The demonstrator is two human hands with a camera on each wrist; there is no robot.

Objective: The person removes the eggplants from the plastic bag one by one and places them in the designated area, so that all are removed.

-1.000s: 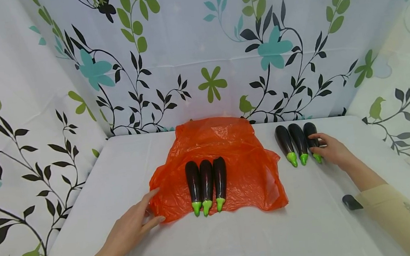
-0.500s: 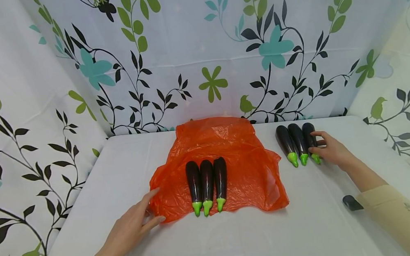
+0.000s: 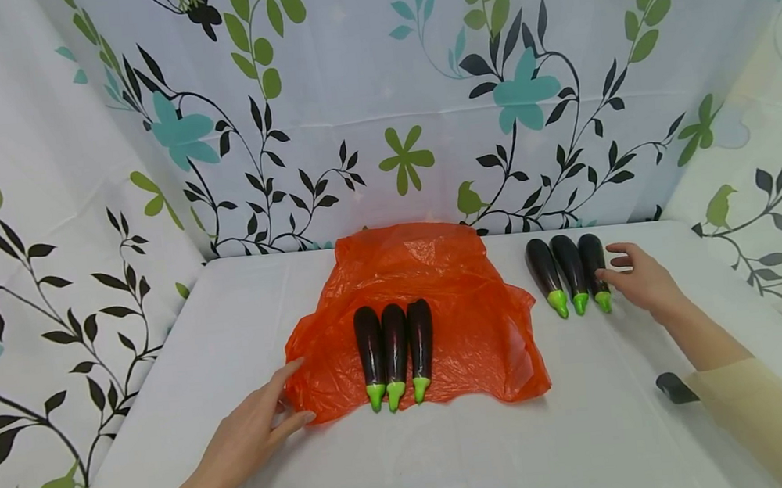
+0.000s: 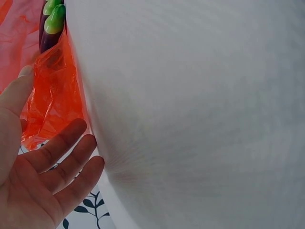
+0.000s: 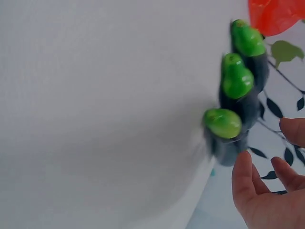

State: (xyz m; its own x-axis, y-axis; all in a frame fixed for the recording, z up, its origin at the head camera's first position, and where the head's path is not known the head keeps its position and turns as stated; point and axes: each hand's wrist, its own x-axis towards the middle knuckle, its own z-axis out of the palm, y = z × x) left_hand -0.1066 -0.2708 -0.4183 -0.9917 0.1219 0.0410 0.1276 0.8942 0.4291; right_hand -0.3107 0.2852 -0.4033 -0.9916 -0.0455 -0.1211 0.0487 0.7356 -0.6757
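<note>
An orange-red plastic bag lies spread flat on the white table. Three toy-like eggplants with bright green stems rest side by side on it; the middle one touches or nearly touches its left neighbour. My left hand rests at the bag's left edge, fingers relaxed and spread, as the left wrist view also shows. At the back right, three more eggplants stand in a row. My right hand is just right of the rightmost eggplant, thumb tip right at it and the other fingers held apart from it.
A white-covered table fills the foreground. Patterned curtains with leaves and flowers hang behind it and on both sides. A dark band-like object shows beside the right sleeve.
The right hand has drawn back slightly to the right from the rightmost eggplant, after its fingers lay over it. That eggplant now sits close to its row. The left hand has stayed put.
</note>
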